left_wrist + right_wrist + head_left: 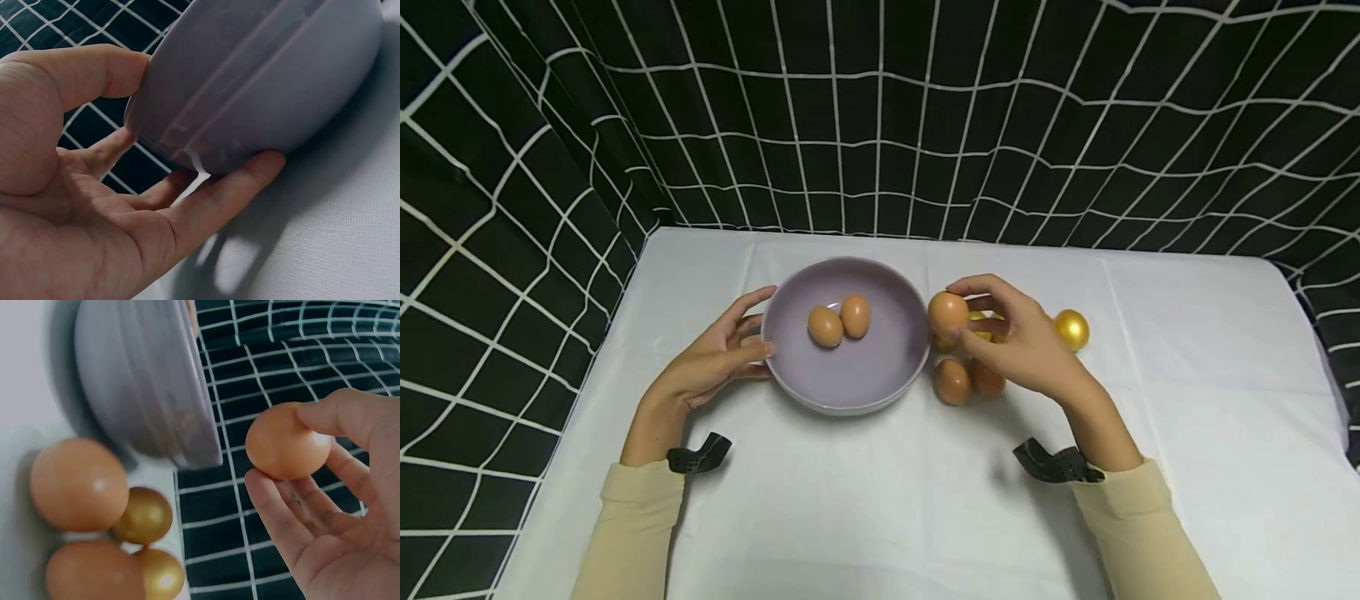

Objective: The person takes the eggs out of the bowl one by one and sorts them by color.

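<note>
Head view with both wrist views. We see the right hand (1022,342) pinching a brown egg (948,313) between thumb and fingertips, raised just beside the right rim of the lilac bowl (850,392), which already holds two brown eggs (839,321). The left hand (718,358) cups the bowl's left wall, thumb and fingers curved against it. More brown eggs (966,380) and gold eggs (1072,328) lie on the white cloth (1187,375) beneath and beside the right hand. In our judgement, a light fingertip hold could slip, or the shell could strike the rim or the resting eggs and crack
</note>
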A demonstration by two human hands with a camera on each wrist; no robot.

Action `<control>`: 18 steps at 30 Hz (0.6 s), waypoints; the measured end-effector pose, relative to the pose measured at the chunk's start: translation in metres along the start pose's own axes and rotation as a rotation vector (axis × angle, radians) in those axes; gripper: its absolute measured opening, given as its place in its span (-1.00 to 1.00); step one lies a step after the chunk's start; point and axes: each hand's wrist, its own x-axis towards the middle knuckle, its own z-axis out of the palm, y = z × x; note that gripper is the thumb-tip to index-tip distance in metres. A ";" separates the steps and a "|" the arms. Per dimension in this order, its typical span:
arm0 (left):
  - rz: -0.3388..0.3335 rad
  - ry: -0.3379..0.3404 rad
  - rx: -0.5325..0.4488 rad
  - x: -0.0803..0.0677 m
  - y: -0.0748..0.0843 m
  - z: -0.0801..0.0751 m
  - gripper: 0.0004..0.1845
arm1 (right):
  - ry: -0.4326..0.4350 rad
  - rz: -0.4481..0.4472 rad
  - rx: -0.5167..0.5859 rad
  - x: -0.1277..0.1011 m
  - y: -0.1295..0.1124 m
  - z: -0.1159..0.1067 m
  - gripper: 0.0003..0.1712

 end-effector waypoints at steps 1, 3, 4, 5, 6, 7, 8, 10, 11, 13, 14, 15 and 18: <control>0.003 0.000 0.004 0.000 0.000 -0.001 -0.10 | 0.013 0.002 -0.016 -0.003 0.002 -0.001 -0.50; 0.006 0.001 0.008 -0.001 0.000 -0.003 -0.10 | 0.036 -0.003 -0.033 -0.009 0.007 -0.002 -0.51; 0.005 -0.002 0.007 0.000 0.000 -0.002 -0.10 | 0.050 -0.007 -0.042 -0.014 0.010 -0.004 -0.51; 0.004 -0.002 0.006 0.000 0.000 -0.002 -0.10 | 0.063 -0.012 -0.051 -0.018 0.012 -0.005 -0.51; 0.000 0.000 0.007 0.000 0.000 -0.002 -0.10 | 0.073 -0.018 -0.064 -0.022 0.015 -0.006 -0.52; -0.004 0.003 0.006 0.000 0.000 -0.001 -0.10 | 0.082 -0.021 -0.068 -0.026 0.018 -0.007 -0.51; -0.004 0.003 0.005 0.001 0.000 -0.001 -0.09 | 0.093 -0.026 -0.072 -0.029 0.020 -0.008 -0.51; -0.007 0.002 0.002 0.001 0.001 -0.001 -0.09 | 0.116 -0.025 -0.084 -0.035 0.025 -0.011 -0.50; -0.007 0.002 -0.001 0.002 0.001 0.000 -0.09 | 0.128 -0.022 -0.086 -0.038 0.027 -0.013 -0.49; -0.005 0.003 -0.011 0.002 0.002 0.000 -0.10 | 0.154 -0.011 -0.090 -0.043 0.030 -0.015 -0.49; -0.005 0.003 -0.016 0.002 0.002 0.000 -0.10 | 0.167 -0.004 -0.091 -0.045 0.032 -0.016 -0.49; -0.004 0.002 -0.021 0.001 0.003 0.001 -0.10 | 0.181 0.002 -0.096 -0.048 0.033 -0.017 -0.49; 0.000 -0.001 -0.028 0.000 0.002 0.001 -0.10 | 0.212 0.023 -0.114 -0.054 0.039 -0.018 -0.51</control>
